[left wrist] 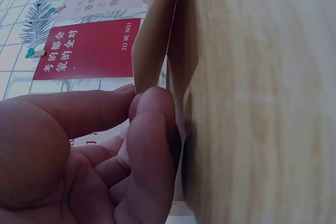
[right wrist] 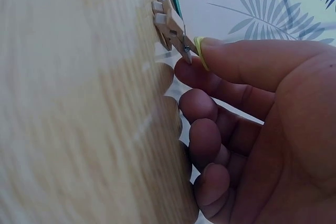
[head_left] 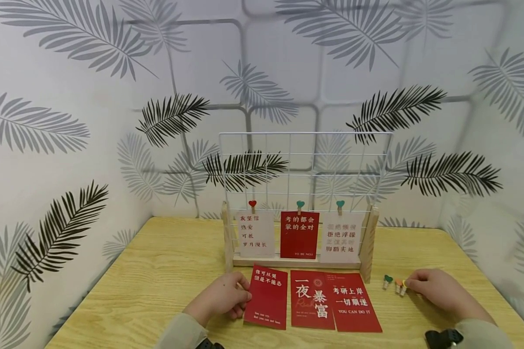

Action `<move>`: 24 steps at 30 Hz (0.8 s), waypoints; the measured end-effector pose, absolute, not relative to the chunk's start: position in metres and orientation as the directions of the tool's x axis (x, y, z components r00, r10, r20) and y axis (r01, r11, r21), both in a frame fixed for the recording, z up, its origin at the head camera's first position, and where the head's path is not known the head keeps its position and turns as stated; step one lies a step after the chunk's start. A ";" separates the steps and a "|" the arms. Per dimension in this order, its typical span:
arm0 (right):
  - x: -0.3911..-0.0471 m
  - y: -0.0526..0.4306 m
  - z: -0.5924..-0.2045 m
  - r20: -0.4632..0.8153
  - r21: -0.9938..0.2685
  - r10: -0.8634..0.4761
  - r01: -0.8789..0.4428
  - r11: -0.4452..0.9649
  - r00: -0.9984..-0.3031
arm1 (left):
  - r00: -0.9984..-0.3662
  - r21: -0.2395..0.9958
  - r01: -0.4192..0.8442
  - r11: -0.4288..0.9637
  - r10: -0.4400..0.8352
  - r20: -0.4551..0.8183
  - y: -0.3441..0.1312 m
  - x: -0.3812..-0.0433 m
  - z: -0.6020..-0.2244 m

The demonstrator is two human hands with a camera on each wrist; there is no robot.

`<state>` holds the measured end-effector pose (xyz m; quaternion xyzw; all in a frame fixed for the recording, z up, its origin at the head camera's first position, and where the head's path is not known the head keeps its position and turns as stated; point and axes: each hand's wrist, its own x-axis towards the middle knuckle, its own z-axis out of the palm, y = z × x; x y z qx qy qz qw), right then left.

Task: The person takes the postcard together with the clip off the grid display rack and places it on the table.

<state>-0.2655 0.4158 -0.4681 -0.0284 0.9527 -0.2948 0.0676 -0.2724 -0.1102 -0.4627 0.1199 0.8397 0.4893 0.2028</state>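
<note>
My left hand [head_left: 228, 296] pinches the left edge of a red card [head_left: 268, 298] with white writing, thumb against fingers; in the left wrist view the card [left wrist: 153, 43] is seen nearly edge-on and tilted off the table. At the right, my right hand [head_left: 434, 289] pinches a small wooden clothespin [right wrist: 177, 30] with a yellow decoration between thumb and forefinger. Beside it lie an orange-topped clothespin [head_left: 398, 285] and one with a green heart [head_left: 387, 281]. Two more red cards, one reading in large characters [head_left: 307, 303] and one with "YOU CAN DO IT" [head_left: 355, 322], lie side by side on the table.
A white wire grid [head_left: 305, 132] stands in wooden supports [head_left: 368, 247] behind the cards. Clothespins with hearts hold a white card [head_left: 255, 249], a red card [head_left: 299, 240] and another white card [head_left: 338, 257] on it. Leaf-patterned walls surround the wooden table [head_left: 166, 261].
</note>
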 end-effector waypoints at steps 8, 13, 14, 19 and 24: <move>-0.267 0.416 -0.469 -0.123 -0.560 -0.074 0.008 0.828 -0.990 | -0.891 0.860 0.008 0.510 0.394 -0.226 -0.111 -0.272 -0.461; -0.267 0.413 -0.468 -0.130 -0.548 -0.056 0.025 0.836 -0.990 | -0.894 0.854 0.028 0.520 0.395 -0.212 -0.111 -0.272 -0.460; -0.267 0.412 -0.468 -0.131 -0.548 -0.053 0.028 0.836 -0.990 | -0.895 0.853 0.028 0.522 0.393 -0.211 -0.111 -0.272 -0.460; -0.266 0.411 -0.466 -0.139 -0.564 -0.037 0.048 0.824 -0.990 | -0.901 0.851 0.034 0.524 0.384 -0.200 -0.110 -0.274 -0.460; -0.266 0.413 -0.463 -0.146 -0.582 -0.036 0.057 0.811 -0.989 | -0.907 0.851 0.024 0.524 0.370 -0.202 -0.107 -0.274 -0.457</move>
